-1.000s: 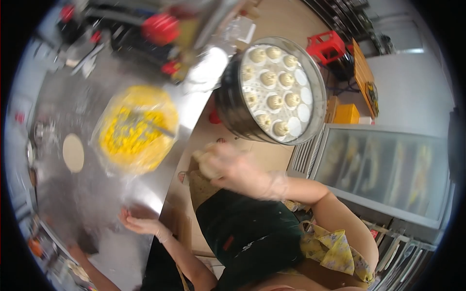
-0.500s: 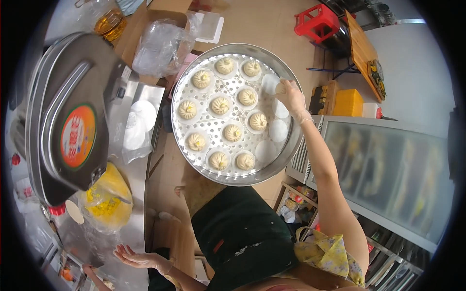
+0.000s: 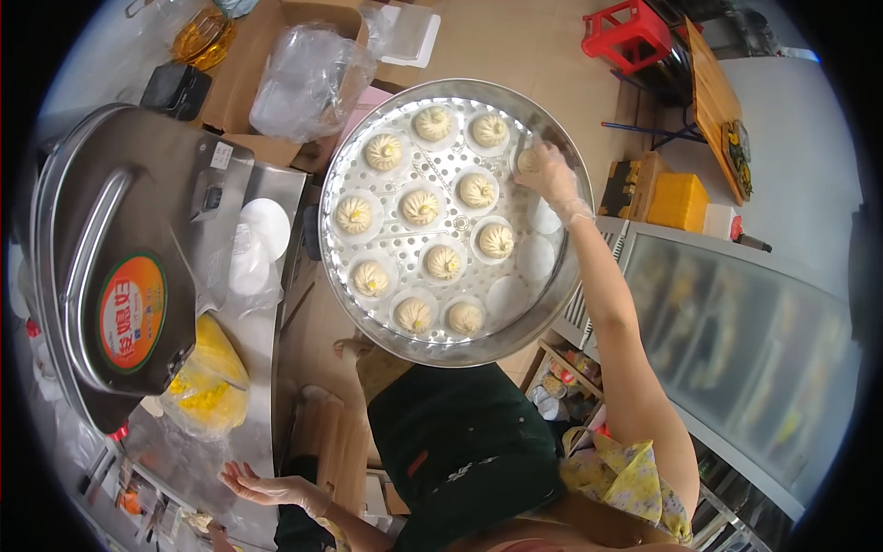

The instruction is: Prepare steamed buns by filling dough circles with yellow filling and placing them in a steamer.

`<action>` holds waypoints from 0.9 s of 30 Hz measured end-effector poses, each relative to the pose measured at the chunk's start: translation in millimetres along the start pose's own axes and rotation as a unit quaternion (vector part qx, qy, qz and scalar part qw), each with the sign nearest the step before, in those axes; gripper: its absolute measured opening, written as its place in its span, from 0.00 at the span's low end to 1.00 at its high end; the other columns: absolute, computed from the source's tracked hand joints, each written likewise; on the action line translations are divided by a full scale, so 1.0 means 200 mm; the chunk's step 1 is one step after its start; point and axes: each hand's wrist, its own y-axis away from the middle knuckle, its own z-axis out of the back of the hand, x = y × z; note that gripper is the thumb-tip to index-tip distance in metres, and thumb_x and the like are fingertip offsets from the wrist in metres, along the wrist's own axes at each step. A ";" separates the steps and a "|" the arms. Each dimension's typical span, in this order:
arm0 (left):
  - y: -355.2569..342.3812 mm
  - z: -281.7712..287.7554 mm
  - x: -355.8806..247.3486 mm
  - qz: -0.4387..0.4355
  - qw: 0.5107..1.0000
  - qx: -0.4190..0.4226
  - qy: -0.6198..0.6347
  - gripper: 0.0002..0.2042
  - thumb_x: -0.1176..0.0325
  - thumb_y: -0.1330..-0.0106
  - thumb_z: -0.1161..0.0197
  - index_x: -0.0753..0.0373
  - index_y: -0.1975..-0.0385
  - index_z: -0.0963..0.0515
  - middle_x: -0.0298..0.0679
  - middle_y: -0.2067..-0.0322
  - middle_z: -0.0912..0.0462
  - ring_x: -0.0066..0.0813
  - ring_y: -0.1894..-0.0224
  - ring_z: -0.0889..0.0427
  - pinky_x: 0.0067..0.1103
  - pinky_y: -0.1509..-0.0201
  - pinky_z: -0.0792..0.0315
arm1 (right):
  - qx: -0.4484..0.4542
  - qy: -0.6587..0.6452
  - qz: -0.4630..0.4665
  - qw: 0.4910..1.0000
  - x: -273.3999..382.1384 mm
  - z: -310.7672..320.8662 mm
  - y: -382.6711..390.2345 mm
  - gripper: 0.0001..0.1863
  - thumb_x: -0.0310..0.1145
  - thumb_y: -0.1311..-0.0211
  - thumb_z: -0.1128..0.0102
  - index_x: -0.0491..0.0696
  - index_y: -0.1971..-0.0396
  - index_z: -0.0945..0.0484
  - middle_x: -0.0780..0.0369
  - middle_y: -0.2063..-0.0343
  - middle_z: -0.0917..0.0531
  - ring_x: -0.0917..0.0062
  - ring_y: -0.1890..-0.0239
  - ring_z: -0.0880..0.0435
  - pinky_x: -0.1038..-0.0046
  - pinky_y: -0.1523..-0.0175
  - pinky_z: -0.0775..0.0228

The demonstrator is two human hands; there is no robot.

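A round metal steamer tray [image 3: 333, 304] with a perforated base stands in front of me, holding several pleated buns [image 3: 420, 208] on white paper rounds. Over its far right part, my right hand [image 3: 552, 179], in a clear glove, has its fingers closed round a bun [image 3: 527, 161], which is over a paper round and partly hidden by the fingers. Bare paper rounds [image 3: 535, 258] line the tray's right side, nearer to me than that hand. My left hand [image 3: 269, 488], also gloved, is held palm up with fingers spread, holding nothing, by the steel worktop at lower left.
A large grey lidded appliance [image 3: 120, 267] stands on the steel worktop [image 3: 253, 368] at left, beside a plastic bag with yellow filling [image 3: 210, 382] and stacked paper rounds [image 3: 265, 230]. Beyond are a cardboard box [image 3: 239, 83] and a red stool [image 3: 627, 37]. A glass-fronted cabinet [image 3: 727, 322] stands at right.
My right hand has brought the bun over the farthest bare paper round. My left hand stays open in nearly the same place. The whole view has shifted slightly.
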 end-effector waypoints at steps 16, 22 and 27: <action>0.02 0.37 0.16 0.207 0.935 -0.225 0.182 0.17 0.66 0.26 0.53 0.68 0.42 0.30 0.41 0.51 0.22 0.31 0.48 0.24 0.27 0.42 0.32 | 0.264 -0.369 0.151 0.878 1.07 0.67 0.77 0.15 0.23 0.38 0.42 0.40 0.50 0.23 0.60 0.58 0.16 0.77 0.58 0.19 0.75 0.53 0.27; -0.08 0.60 0.40 0.238 0.900 -0.271 0.246 0.17 0.63 0.25 0.53 0.66 0.44 0.28 0.40 0.51 0.21 0.28 0.47 0.24 0.26 0.41 0.33 | 0.427 -0.433 0.300 0.735 2.00 0.56 1.11 0.19 0.21 0.43 0.37 0.41 0.50 0.23 0.60 0.59 0.16 0.82 0.61 0.20 0.79 0.55 0.27; -0.32 0.71 0.65 0.295 0.873 -0.207 0.330 0.15 0.63 0.26 0.50 0.67 0.50 0.25 0.40 0.55 0.20 0.28 0.50 0.22 0.26 0.43 0.31 | 0.317 -0.404 0.465 0.721 2.98 0.51 1.41 0.13 0.22 0.44 0.36 0.40 0.57 0.21 0.62 0.68 0.16 0.82 0.67 0.20 0.78 0.59 0.28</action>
